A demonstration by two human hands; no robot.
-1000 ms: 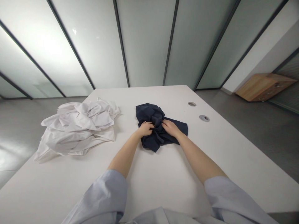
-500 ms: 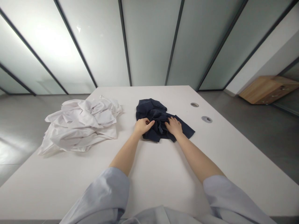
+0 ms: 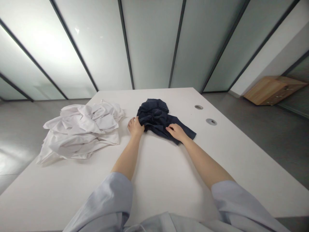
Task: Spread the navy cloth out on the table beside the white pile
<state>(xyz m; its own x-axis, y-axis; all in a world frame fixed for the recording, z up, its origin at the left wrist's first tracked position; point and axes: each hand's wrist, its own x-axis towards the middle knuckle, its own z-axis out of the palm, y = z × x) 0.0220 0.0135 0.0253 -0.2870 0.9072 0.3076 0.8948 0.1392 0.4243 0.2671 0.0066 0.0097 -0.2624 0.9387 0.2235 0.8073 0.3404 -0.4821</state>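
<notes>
A crumpled dark navy garment (image 3: 156, 117) lies on the white table (image 3: 169, 167), a little beyond the middle. My left hand (image 3: 135, 126) grips its left edge with the fingers curled into the cloth. My right hand (image 3: 177, 131) rests on the garment's near right part, fingers bent and pressing down on the fabric. Both forearms are bare below pale blue sleeves.
A heap of white cloth (image 3: 82, 130) lies on the table's left side, close to my left hand. Two round cable holes (image 3: 204, 114) sit in the tabletop at the right. Frosted glass panels stand behind the table, and a wooden cabinet (image 3: 272, 90) stands on the floor far right.
My left hand has slid left to the garment's left edge. The navy garment has been pushed farther away across the table and bunched up more; my right hand stayed on it.
</notes>
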